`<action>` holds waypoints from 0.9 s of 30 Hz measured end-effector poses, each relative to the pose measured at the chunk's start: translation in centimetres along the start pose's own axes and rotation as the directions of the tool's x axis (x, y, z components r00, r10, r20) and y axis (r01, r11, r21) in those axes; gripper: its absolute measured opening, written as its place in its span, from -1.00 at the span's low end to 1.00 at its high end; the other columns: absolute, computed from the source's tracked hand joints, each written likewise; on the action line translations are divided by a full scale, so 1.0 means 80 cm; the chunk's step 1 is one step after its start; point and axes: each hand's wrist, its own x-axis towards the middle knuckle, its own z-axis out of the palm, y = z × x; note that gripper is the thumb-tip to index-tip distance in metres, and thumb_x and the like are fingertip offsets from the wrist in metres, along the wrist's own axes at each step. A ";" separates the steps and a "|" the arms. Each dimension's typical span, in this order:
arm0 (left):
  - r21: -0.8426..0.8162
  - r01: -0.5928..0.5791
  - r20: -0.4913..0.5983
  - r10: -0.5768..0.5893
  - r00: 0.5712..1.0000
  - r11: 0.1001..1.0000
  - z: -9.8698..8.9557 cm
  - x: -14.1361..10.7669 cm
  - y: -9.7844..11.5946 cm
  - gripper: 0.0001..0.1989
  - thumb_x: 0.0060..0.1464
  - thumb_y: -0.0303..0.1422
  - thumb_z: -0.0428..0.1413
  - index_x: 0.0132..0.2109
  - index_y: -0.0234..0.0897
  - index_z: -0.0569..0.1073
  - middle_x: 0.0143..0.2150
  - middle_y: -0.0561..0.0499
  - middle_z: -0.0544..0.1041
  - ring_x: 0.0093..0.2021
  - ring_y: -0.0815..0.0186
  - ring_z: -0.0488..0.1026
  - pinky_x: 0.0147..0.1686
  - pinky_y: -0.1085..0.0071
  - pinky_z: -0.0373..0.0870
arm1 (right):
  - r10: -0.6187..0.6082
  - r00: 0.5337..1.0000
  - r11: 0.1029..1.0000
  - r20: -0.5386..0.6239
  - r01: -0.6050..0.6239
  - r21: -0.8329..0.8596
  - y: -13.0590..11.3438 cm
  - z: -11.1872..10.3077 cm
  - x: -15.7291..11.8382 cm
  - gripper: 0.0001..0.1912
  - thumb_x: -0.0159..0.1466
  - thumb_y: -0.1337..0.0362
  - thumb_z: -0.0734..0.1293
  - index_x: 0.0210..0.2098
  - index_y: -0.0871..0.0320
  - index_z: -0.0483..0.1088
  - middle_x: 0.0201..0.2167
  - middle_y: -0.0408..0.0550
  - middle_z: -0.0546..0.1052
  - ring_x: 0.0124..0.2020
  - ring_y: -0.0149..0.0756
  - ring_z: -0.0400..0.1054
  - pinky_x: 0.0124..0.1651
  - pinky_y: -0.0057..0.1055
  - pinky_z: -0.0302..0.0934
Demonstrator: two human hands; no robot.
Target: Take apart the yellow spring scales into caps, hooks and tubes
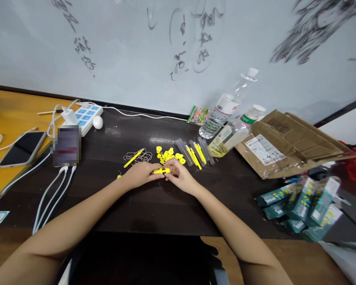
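My left hand (140, 175) is closed on a small yellow part (158, 171) held level above the dark table. At its right end, the fingers of my right hand (180, 176) pinch around a yellow cap (166, 170). Just behind the hands lies a pile of yellow caps (168, 153). A yellow stick (133, 158) rests beside looped metal wires (142, 156) to the left. Clear tubes (184, 152) and yellow sticks (197, 154) lie side by side to the right of the pile.
Two bottles (218, 116) (235, 132) and a cardboard package (287, 142) stand or lie at the back right. Green boxes (304, 202) are heaped at the right. On the left are a power strip (87, 114), a phone (23, 148), a blurred device (67, 145) and white cables.
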 end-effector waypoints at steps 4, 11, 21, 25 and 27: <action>0.038 -0.012 0.002 0.011 1.000 0.999 0.002 0.000 -0.002 -0.60 0.23 -0.04 -0.09 -0.05 -0.21 0.43 -0.31 0.00 0.55 -0.34 0.29 0.47 -0.39 0.49 0.20 | 0.004 1.000 0.995 -0.018 -0.005 -0.100 -0.001 0.002 0.000 -0.78 0.20 0.31 0.27 -0.16 0.07 0.18 -0.15 -0.08 0.27 -0.36 -0.43 0.24 -0.42 -0.48 0.21; 0.164 -0.053 -0.023 0.057 0.998 0.985 0.011 -0.001 0.004 -0.54 0.24 0.00 -0.17 -0.13 -0.26 0.42 -0.31 -0.04 0.54 -0.35 0.26 0.48 -0.42 0.47 0.23 | 0.100 0.995 0.944 -0.011 -0.098 -0.316 -0.002 0.004 0.000 -0.68 0.36 0.11 0.09 -0.46 0.14 0.19 -0.57 -0.22 0.28 -0.51 -0.42 0.17 -0.37 -0.44 0.05; 0.109 0.007 -0.037 -0.003 0.999 0.994 0.005 0.000 0.002 -0.58 0.23 -0.02 -0.12 -0.09 -0.23 0.43 -0.34 -0.01 0.54 -0.37 0.27 0.48 -0.42 0.47 0.21 | 0.126 0.992 0.992 0.017 -0.126 0.010 0.002 -0.006 0.003 -0.76 0.21 0.13 0.31 -0.28 0.10 0.16 -0.51 -0.27 0.24 -0.56 -0.48 0.16 -0.48 -0.50 0.09; 0.107 0.000 -0.039 0.004 0.999 0.994 0.005 0.000 0.003 -0.58 0.24 -0.03 -0.13 -0.07 -0.22 0.42 -0.33 -0.02 0.54 -0.37 0.28 0.48 -0.42 0.48 0.21 | 0.113 0.993 0.993 0.023 -0.113 0.028 0.001 -0.008 0.003 -0.72 0.18 0.16 0.33 -0.27 0.10 0.14 -0.44 -0.24 0.29 -0.53 -0.50 0.18 -0.50 -0.54 0.08; 0.125 -0.015 -0.035 0.019 0.999 0.992 0.007 -0.001 0.003 -0.60 0.24 -0.04 -0.12 -0.07 -0.22 0.42 -0.30 -0.02 0.55 -0.34 0.27 0.49 -0.41 0.49 0.21 | 0.143 0.989 0.987 0.042 -0.146 0.063 0.001 -0.005 0.002 -0.76 0.25 0.11 0.25 -0.24 0.09 0.12 -0.46 -0.25 0.32 -0.60 -0.52 0.15 -0.55 -0.55 0.03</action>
